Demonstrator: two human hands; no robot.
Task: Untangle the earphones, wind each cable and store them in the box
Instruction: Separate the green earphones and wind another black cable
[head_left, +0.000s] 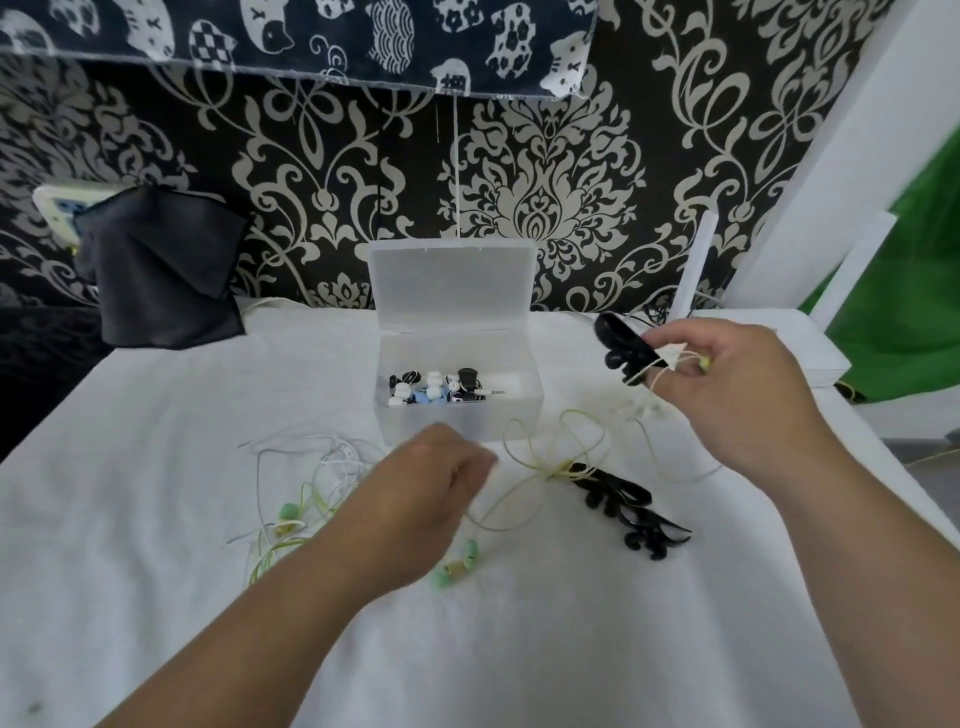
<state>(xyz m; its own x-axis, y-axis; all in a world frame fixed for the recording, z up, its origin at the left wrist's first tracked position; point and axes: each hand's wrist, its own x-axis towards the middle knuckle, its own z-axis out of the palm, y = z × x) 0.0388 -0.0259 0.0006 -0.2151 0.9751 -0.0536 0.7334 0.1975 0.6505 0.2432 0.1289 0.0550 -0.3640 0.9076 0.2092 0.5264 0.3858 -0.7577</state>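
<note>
A translucent plastic box (457, 421) stands open on the white cloth, its lid tilted back, with small earphone parts and a plug inside. My right hand (727, 384) is raised to the right of the box and pinches a black earphone piece (621, 348) and a pale yellow cable. That yellow cable (571, 447) hangs down to the cloth and loops toward black earphones (631, 506). My left hand (426, 493) hovers in front of the box with fingers curled, blurred; whether it holds a cable I cannot tell. A white and green tangle (311, 483) lies to its left, green earbuds (457, 566) below it.
A dark cloth bag (161, 265) leans against the patterned wall at the back left. A white tube (696, 265) stands at the back right. The table edge drops off on the right, beside green fabric (904, 291).
</note>
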